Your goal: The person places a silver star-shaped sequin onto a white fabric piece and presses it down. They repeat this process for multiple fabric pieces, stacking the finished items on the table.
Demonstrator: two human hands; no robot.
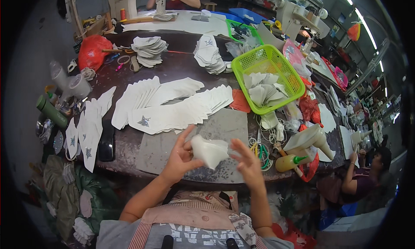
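In front of me, above the grey work board (164, 149), hangs a curled white piece of sheet material (209, 150), shaped like a shoe upper part. My left hand (178, 157) holds it at its left side between thumb and fingers. Just right of the piece is my right hand (250, 164), slightly blurred, its fingers apart and nothing gripped. Beyond the board lie fanned rows of flat white cut pieces (173, 115), the front one bearing a silver star. More star-marked white pieces (90, 132) lie at the left.
A green basket (242, 82) holding white pieces stands at the right back. Stacks of white pieces (149, 50) sit farther off. A glue bottle (287, 162), scissors (258, 141) and cords lie at right; a green flask (51, 112) is at left. Other people work at machines beyond.
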